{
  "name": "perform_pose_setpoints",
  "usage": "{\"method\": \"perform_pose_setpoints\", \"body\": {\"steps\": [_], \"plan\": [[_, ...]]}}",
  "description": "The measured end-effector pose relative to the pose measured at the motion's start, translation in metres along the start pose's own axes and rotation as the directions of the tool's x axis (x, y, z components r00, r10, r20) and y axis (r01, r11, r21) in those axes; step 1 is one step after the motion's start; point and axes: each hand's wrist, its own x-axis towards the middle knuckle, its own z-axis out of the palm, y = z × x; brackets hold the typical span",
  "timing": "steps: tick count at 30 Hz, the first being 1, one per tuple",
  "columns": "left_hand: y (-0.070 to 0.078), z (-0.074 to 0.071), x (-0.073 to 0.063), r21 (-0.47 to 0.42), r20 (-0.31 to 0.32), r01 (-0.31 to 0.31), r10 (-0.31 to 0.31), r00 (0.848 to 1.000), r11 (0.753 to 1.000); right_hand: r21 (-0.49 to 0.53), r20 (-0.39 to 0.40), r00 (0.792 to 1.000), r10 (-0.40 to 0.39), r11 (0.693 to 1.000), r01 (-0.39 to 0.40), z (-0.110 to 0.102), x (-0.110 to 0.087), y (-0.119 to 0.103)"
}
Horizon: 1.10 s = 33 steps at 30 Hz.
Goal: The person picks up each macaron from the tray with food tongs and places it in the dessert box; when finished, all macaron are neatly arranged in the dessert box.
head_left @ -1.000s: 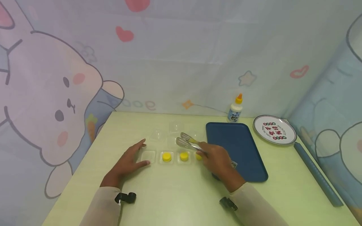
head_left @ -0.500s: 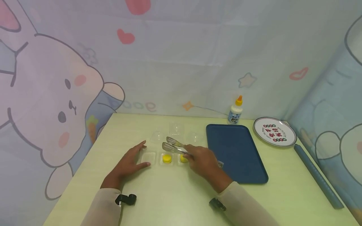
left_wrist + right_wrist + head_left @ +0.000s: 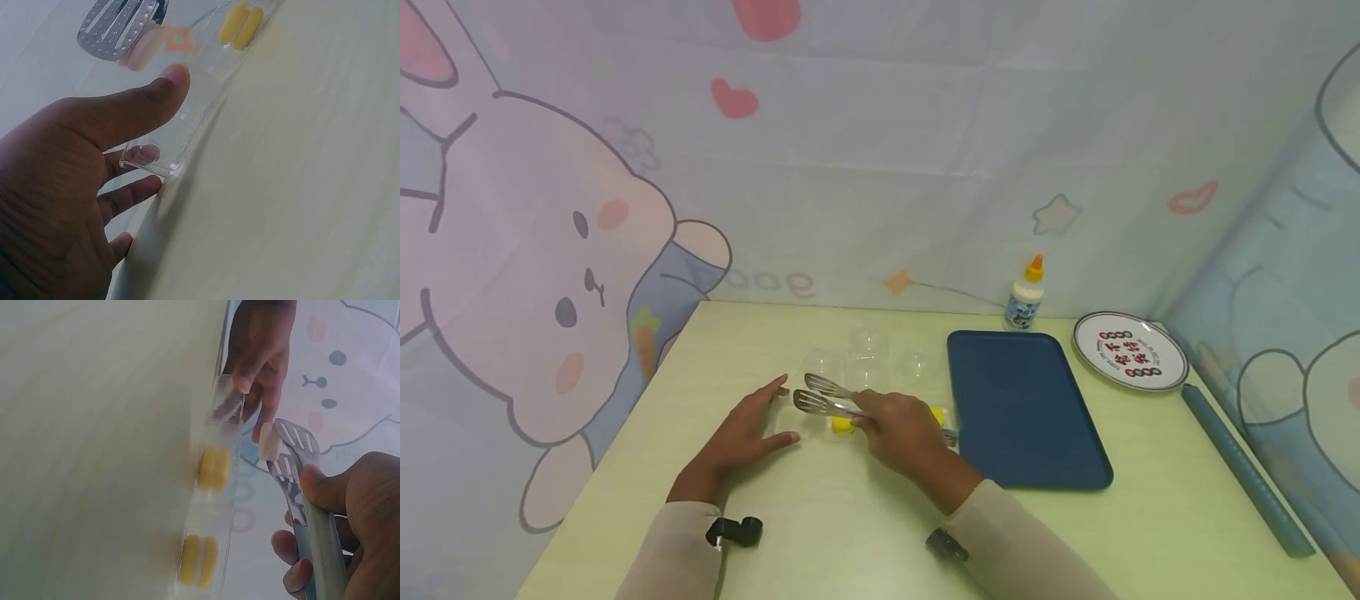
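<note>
My left hand [image 3: 741, 429] holds the leftmost clear plastic box [image 3: 200, 106], thumb on the near side and fingers around the far side and end. That box has no macaron in it. Metal slotted tongs [image 3: 831, 404] are gripped in my right hand [image 3: 906, 437], their tips just above this box. A pale pink macaron [image 3: 269, 442] shows at the underside of the tips in the right wrist view; from the head view the tongs hide it. Beside the leftmost box, a yellow macaron [image 3: 214, 469] sits upright in its own box, with another yellow macaron [image 3: 199, 561] farther along.
Several clear domed lids [image 3: 867, 342] lie behind the row of boxes. A blue tray [image 3: 1026, 408] is on the right, with a glue-type bottle [image 3: 1024, 296] behind it. Beyond the tray are a printed plate [image 3: 1129, 350] and a long grey-blue roll [image 3: 1247, 471].
My right hand has carried the tongs leftward along the row, from over the right-hand boxes to the leftmost one. My left hand has stayed in place.
</note>
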Motion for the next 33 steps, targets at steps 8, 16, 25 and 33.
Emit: {"method": "perform_pose_setpoints", "body": {"steps": [8, 16, 25, 33], "plan": [[-0.001, -0.001, 0.000, -0.001, 0.009, 0.001, -0.001, 1.000, 1.000, -0.014, -0.024, 0.999, -0.030, 0.999, 0.030, 0.009, 0.006, -0.006], [-0.001, -0.001, 0.001, 0.000, 0.005, -0.010, 0.010, 1.000, 1.000, -0.070, 0.009, 0.998, -0.055, 0.996, 0.056, 0.017, 0.013, -0.011], [-0.002, 0.000, 0.001, -0.027, 0.019, 0.021, -0.020, 1.000, 0.999, -0.120, 0.060, 0.997, -0.057, 0.991, 0.063, 0.023, 0.019, -0.020], [-0.002, 0.001, 0.001, -0.021, 0.016, 0.017, -0.016, 1.000, 1.000, -0.150, 0.127, 0.992, -0.024, 0.988, 0.043, 0.026, 0.022, -0.022]]}}
